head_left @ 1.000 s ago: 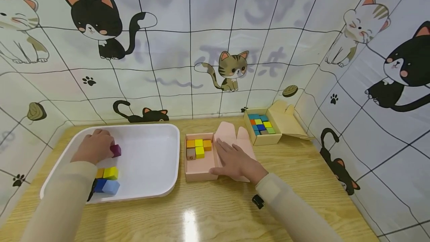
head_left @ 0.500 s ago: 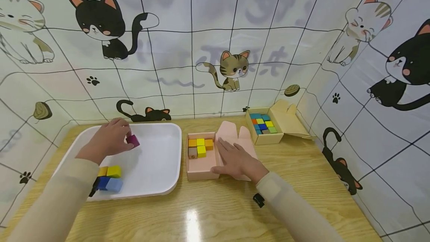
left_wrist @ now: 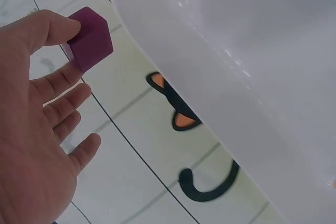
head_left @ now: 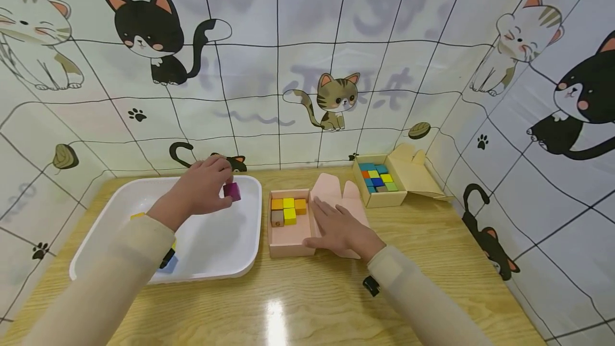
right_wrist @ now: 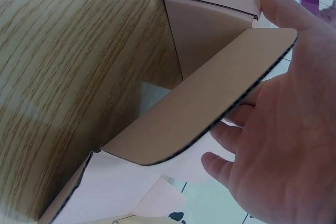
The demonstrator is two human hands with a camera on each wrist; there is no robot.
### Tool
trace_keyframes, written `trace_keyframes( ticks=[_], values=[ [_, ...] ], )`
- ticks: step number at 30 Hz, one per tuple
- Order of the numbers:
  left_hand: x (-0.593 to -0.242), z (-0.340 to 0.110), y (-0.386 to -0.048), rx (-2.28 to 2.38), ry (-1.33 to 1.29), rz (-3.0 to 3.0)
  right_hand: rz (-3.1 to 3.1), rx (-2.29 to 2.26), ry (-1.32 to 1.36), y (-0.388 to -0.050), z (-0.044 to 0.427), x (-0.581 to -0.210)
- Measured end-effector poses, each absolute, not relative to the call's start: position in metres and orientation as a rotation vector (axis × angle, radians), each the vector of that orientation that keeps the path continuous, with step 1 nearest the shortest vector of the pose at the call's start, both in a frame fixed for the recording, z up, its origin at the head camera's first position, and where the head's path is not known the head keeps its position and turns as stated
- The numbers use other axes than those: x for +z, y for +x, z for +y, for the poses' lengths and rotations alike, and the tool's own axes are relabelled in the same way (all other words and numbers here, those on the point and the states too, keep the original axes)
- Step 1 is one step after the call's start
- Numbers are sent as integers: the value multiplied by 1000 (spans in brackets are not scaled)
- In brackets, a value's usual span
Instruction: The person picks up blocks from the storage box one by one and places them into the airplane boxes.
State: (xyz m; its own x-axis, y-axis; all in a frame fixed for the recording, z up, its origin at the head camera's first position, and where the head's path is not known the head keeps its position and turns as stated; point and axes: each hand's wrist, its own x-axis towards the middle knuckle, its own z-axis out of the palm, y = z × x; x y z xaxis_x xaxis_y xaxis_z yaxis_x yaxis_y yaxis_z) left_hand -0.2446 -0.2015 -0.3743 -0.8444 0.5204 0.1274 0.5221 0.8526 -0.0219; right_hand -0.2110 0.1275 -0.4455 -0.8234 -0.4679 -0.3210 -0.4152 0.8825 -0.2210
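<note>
My left hand [head_left: 200, 188] pinches a purple cube [head_left: 232, 191] between thumb and fingertips, above the right part of the white tray [head_left: 204, 271]. The left wrist view shows the same purple cube [left_wrist: 93, 40] held clear of the tray's rim. With fingers extended, my right hand [head_left: 338, 228] rests on the opened lid [head_left: 331, 188] of the pink cardboard box [head_left: 293, 250], its thumb at the box's right edge. Orange and yellow cubes [head_left: 289, 203] and a greyish cube marked 6 [head_left: 277, 218] sit inside the box, toward the back.
In the tray, a light blue block [head_left: 169, 265] and bits of yellow show past my left sleeve, which hides the rest. A cream box [head_left: 384, 200] of coloured cubes stands open at the back right. A cat-patterned sheet [head_left: 250, 68] rises behind the wooden table [head_left: 326, 303].
My left hand has carried the purple cube rightward across the tray, from its left side to near its right rim. The right hand has stayed on the pink lid.
</note>
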Motion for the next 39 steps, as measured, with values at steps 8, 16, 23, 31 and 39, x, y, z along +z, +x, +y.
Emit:
trace_keyframes(
  ticks=[8,16,23,31,39],
  values=[
    [-369,-165,-247,54,-902,-2866,2682,-197,-651,-210,127,-445],
    [-371,-137,-249,44,-933,-2888,2678,-178,-649,-211,127,-444],
    [-380,-105,-250,114,-1003,-2955,2670,-182,-643,-211,128,-443],
    [-394,-73,-249,227,-1115,-2993,2671,-185,-651,-212,129,-444],
    [-407,-61,-254,152,-1155,-3000,2674,-178,-674,-212,130,-445]
  ],
)
